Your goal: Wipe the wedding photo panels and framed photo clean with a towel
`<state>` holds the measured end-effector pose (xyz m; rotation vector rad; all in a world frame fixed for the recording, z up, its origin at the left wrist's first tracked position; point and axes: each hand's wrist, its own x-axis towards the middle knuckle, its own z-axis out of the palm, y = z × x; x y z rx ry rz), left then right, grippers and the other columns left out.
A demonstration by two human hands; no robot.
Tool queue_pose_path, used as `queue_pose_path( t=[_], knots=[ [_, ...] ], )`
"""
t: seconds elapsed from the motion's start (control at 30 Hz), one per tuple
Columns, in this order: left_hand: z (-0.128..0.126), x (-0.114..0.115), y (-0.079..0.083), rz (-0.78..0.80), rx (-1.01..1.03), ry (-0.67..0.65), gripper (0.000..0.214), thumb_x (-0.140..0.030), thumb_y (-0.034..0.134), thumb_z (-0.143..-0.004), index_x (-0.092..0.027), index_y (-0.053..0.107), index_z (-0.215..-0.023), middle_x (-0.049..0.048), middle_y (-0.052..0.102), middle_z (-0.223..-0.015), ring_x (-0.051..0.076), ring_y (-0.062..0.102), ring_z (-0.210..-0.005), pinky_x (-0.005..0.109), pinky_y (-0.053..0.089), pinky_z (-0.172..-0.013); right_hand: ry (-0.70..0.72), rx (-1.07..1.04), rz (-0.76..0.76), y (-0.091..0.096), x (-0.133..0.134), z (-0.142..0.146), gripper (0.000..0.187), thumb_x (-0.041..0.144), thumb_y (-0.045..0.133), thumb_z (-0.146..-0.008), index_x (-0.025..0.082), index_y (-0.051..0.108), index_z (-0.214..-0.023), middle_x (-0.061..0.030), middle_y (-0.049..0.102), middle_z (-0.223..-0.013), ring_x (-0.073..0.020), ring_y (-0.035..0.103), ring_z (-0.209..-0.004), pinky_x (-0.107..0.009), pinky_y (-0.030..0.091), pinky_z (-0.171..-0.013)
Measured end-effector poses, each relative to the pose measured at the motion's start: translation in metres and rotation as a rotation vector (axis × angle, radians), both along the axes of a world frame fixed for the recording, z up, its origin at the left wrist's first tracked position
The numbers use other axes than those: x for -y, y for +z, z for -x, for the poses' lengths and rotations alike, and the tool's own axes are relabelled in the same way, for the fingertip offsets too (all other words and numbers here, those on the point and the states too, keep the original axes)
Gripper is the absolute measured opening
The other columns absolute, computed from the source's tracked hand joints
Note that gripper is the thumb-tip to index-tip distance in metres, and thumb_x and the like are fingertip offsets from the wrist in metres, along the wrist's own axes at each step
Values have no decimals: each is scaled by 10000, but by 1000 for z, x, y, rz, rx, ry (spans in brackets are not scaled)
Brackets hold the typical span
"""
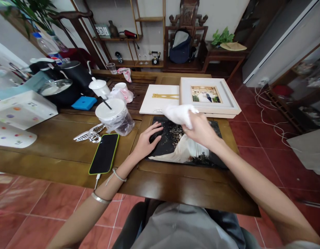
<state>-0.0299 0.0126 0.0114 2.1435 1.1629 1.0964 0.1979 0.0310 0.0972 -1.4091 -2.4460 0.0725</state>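
A dark photo panel [166, 150], printed with what looks like a white gown, lies flat on the wooden table in front of me. My left hand [147, 140] rests at its left edge, fingers stretched and apart, thumb over the surface. In my right hand [201, 129] is a bunched white cloth [177, 114], which could also be tissue. It is over the panel's upper part; whether it touches the surface I cannot tell. Just behind the panel lie a white board with gold marks [149, 100] and a white picture frame [229, 98] holding a small photo.
Left of my left hand are a phone [105, 154] on a cable, a clear hair claw [89, 135] and a lidded plastic cup [112, 112] in a bag. Farther left stand a blue box [84, 103], a white teapot [99, 88], a dark pot [58, 93] and a patterned carton [27, 109].
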Motion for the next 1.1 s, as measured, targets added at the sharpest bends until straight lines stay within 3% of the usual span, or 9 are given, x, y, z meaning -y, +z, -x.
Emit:
queue_pose_path(
  t=[0.1,0.27,0.33,0.4,0.5,0.67,0.83,1.0,1.1],
  knots=[
    [0,-1,-2,3,-37,35,297,-263,543,-897,-166,644,-1159,120,592,-1312,249,519,-1265,435,393,-1083,125,81,44,-6,-11,33,276,115,525,-847,117,541,-1122,-116,650,-988,-232,623,-855,-349,512,-710],
    [0,0,-2,18,-76,53,265,-262,533,-900,-168,663,-1111,112,606,-1289,250,557,-1216,419,432,-1051,171,192,86,-16,-6,49,359,381,565,-909,182,547,-1207,-82,569,-1220,-213,595,-1019,-433,527,-841],
    [-1,1,-2,11,-69,41,288,-254,520,-907,-165,647,-1150,115,589,-1317,251,502,-1283,435,393,-1087,150,217,91,-18,1,36,344,347,563,-911,169,546,-1205,-92,576,-1209,-217,596,-1018,-434,522,-852],
    [-1,1,-2,3,-59,26,314,-246,507,-916,-164,624,-1195,118,571,-1344,246,448,-1333,449,358,-1113,130,225,89,-20,8,14,275,172,549,-885,114,549,-1154,-108,624,-1088,-215,610,-957,-432,496,-885],
    [0,1,-2,-6,-48,12,314,-247,502,-921,-172,623,-1201,115,572,-1345,240,434,-1344,460,353,-1116,77,219,79,-23,18,-29,340,-37,477,-694,92,539,-1002,-77,636,-782,-227,615,-779,-406,468,-878],
    [1,2,0,-14,-28,89,282,-274,575,-883,-177,663,-1132,108,595,-1322,243,525,-1266,446,400,-1087,-88,190,23,-35,29,-88,248,33,461,-648,202,454,-830,-7,502,-571,-252,550,-593,-379,474,-693],
    [1,3,0,20,2,121,292,-286,585,-879,-157,666,-1127,122,599,-1315,241,517,-1274,442,394,-1092,-185,157,-38,-44,36,-103,213,77,480,-628,238,423,-754,-4,483,-553,-270,568,-619,-353,457,-599],
    [-1,7,1,71,-21,16,395,-316,565,-893,-172,584,-1260,117,493,-1426,242,357,-1393,484,301,-1144,-382,12,-271,-44,35,-104,150,92,478,-675,224,446,-740,-156,657,-915,-345,638,-901,-441,516,-696],
    [-2,8,0,61,-62,0,404,-330,563,-894,-185,576,-1270,115,476,-1441,249,314,-1414,504,283,-1148,-175,-24,-327,-48,30,-106,212,36,496,-626,220,459,-726,-179,593,-1258,-374,491,-1246,-529,472,-942]
  ],
)
